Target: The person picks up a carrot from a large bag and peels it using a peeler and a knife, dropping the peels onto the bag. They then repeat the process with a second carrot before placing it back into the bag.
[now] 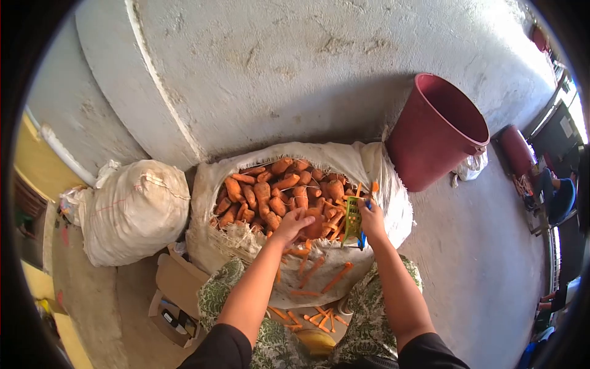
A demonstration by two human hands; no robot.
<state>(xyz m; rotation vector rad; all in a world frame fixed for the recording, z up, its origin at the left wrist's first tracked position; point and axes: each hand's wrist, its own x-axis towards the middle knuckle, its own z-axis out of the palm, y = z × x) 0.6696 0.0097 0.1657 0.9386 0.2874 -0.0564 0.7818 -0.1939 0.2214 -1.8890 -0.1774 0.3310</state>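
Observation:
An open white woven sack (246,242) full of thick orange carrots (264,194) lies in front of me. At its near side, my left hand (291,227) is closed round a large carrot (314,225). Just to the right, my right hand (371,219) grips a green, perforated grater (353,219) with blue parts, held upright beside the carrot. Orange strips stick up near its top. More orange strips (312,272) lie on the sack's near flap and on the floor between my legs.
A tall dark red bin (424,144) stands behind the sack on the right. To the left are a tied, full white sack (136,212) and an open cardboard box (178,286). A yellow rounded object (318,342) sits between my legs. The grey wall (276,74) rises behind.

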